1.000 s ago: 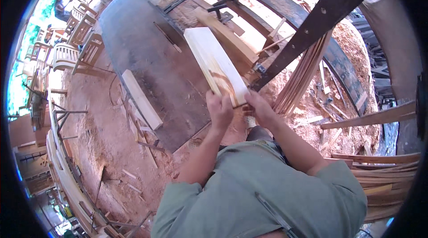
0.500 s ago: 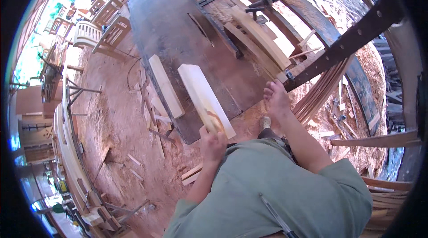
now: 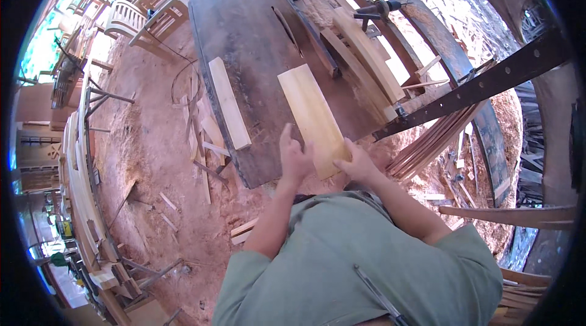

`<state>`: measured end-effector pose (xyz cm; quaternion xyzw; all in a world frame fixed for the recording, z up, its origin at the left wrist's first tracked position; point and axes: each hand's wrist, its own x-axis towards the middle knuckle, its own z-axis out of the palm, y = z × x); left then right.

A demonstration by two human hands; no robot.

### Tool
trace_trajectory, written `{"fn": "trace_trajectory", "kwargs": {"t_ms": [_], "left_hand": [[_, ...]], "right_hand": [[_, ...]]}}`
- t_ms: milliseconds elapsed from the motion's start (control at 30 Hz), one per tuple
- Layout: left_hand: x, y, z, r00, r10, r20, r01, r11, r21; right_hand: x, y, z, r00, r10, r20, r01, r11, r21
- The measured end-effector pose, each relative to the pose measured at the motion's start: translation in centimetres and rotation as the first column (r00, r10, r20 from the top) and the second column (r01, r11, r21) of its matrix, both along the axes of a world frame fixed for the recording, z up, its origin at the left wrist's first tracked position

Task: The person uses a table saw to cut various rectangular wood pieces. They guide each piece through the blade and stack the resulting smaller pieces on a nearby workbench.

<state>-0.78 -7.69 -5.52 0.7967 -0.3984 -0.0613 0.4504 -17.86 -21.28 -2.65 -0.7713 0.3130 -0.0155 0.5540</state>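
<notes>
A pale wooden board (image 3: 310,112) lies over the dark flat saw table (image 3: 244,27), its near end reaching past the front edge. My right hand (image 3: 359,164) grips the board's right side close to the near end, thumb on top. Beside the left edge of the board is my left hand (image 3: 295,160), its fingers apart and the index pointing away from me; whether it touches the board is hard to tell. A thin saw blade (image 3: 287,32) stands in the table farther off, alongside a dark fence (image 3: 308,30). To the left rests a narrower wooden piece (image 3: 230,103).
Right of the fence lie wooden lengths (image 3: 366,57) and a black clamp (image 3: 377,10). A dark perforated metal bar (image 3: 476,85) slants in from the right. Wooden chairs (image 3: 146,18) stand far left. Stacked strips (image 3: 79,173) line the left side; sawdust and offcuts cover the floor.
The board has turned to show its broad face and moved right. My right hand has come from the table's right corner onto it, while my left hand's grip has loosened.
</notes>
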Motion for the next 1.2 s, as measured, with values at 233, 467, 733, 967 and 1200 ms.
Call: {"fn": "trace_trajectory", "kwargs": {"t_ms": [233,467,733,967,1200], "left_hand": [[2.6,-4.3,-2.6,0.994,0.092,-0.055,-0.054,0.877,0.478],[4.7,-10.1,-1.4,0.989,0.078,-0.126,0.0,0.847,0.531],[7.4,-12.1,-1.4,0.989,0.085,-0.123,0.0,0.821,0.571],[7.9,-12.3,-1.6,0.98,0.102,-0.172,0.004,0.852,0.523],[8.8,-11.6,-1.6,0.975,0.072,-0.211,0.062,0.82,0.568]], "right_hand": [[-1.5,0.2,-1.2,0.963,0.201,-0.182,-0.267,0.823,-0.502],[0.7,-5.3,-0.7,0.946,0.187,-0.267,-0.318,0.702,-0.637],[3.7,-7.9,-1.0,0.894,0.23,-0.384,-0.435,0.655,-0.618],[4.9,-8.3,-0.4,0.848,0.271,-0.455,-0.506,0.669,-0.544],[4.6,-8.1,-0.9,0.84,0.271,-0.47,-0.52,0.649,-0.556]]}}
